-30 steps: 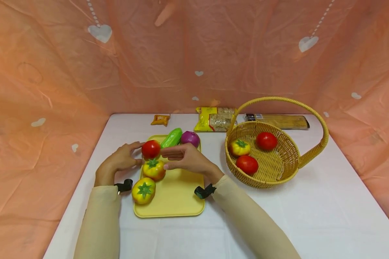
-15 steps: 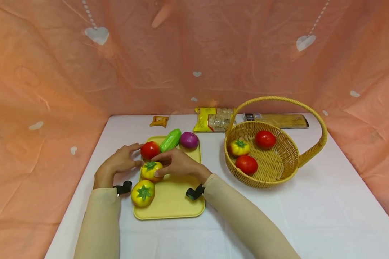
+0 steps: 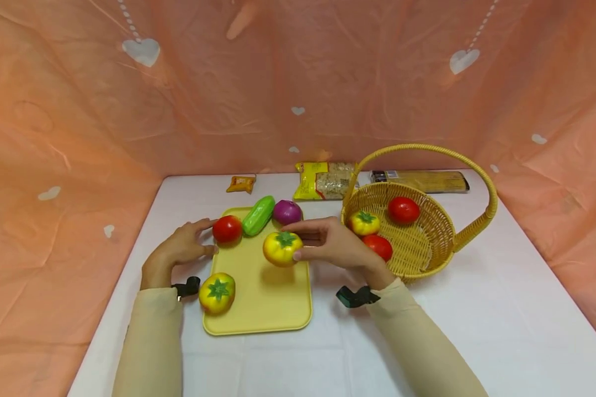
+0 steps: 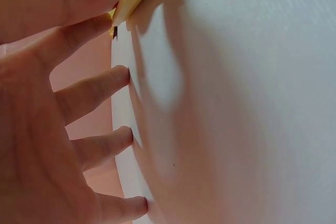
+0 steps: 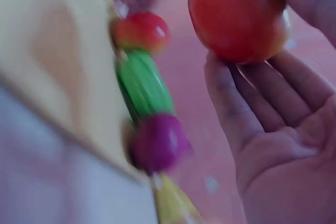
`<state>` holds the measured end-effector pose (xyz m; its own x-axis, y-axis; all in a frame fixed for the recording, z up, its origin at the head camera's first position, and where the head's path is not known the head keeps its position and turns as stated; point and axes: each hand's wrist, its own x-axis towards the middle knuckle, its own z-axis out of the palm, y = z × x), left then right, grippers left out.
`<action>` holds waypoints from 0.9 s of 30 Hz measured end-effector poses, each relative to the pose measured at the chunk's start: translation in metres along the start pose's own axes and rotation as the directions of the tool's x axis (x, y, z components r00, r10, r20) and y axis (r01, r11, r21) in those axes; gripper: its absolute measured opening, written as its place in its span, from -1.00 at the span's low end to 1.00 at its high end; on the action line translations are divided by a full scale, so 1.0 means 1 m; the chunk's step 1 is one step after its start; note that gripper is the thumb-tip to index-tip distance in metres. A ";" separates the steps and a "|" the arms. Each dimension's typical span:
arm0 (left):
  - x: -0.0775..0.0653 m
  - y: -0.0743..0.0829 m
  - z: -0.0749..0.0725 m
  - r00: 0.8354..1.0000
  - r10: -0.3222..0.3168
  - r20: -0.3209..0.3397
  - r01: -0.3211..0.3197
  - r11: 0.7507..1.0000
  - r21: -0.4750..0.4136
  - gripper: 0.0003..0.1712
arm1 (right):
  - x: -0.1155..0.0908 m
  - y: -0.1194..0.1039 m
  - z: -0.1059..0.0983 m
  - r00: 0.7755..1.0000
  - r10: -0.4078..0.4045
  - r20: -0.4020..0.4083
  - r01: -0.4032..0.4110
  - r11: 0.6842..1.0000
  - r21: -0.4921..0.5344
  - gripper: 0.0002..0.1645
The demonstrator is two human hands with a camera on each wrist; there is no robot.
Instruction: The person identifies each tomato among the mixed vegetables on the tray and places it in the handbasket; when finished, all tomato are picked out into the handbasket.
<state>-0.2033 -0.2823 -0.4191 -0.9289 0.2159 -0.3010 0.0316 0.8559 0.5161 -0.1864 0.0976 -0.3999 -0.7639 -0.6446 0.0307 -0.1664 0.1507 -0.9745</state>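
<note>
In the head view my right hand point(image 3: 340, 248) holds a yellow-and-red tomato point(image 3: 280, 248) with a green star-shaped top, raised above the yellow tray point(image 3: 258, 317). The right wrist view shows the thumb and fingertips pinching this tomato point(image 5: 236, 17); its underside is red. My left hand point(image 3: 184, 248) is at the tray's left edge, near a red tomato point(image 3: 227, 230). In the left wrist view its fingers point(image 4: 92, 93) are spread, with the tips down on the white cloth and the thumb by the tray edge. Another yellow tomato point(image 3: 217, 293) lies at the tray's near left corner.
A green cucumber point(image 3: 259, 215) and a purple onion point(image 3: 287, 212) lie along the tray's far end. At the right stands a handled wicker basket point(image 3: 449, 248) with a yellow and two red tomatoes. Behind are a small orange packet point(image 3: 240, 183), a yellow bag point(image 3: 324, 181) and a long packet point(image 3: 419, 181).
My right hand has gripped the middle yellow tomato, lifted it off the tray's left side and carried it right toward the basket. The left hand has stayed at the tray's edge.
</note>
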 end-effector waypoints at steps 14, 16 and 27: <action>0.001 0.001 0.001 1.000 -0.021 0.016 0.021 0.999 -0.025 -0.07 | -0.123 0.011 -0.092 0.957 0.035 -0.287 -0.065 0.993 -0.098 -0.41; 0.001 0.001 0.001 1.000 -0.020 0.012 0.020 1.000 -0.022 -0.07 | -0.136 0.012 -0.098 0.948 0.053 -0.314 -0.098 0.987 -0.130 -0.42; 0.000 0.001 0.000 0.999 -0.044 0.020 0.044 0.999 -0.024 -0.04 | -0.165 0.005 -0.116 0.931 0.172 -0.323 -0.255 0.938 -0.235 -0.40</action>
<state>-0.2035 -0.2807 -0.4188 -0.9217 0.1875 -0.3396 -0.0185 0.8531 0.5214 -0.1331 0.2917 -0.3837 -0.9410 -0.3317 -0.0667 -0.1082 0.4819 -0.8695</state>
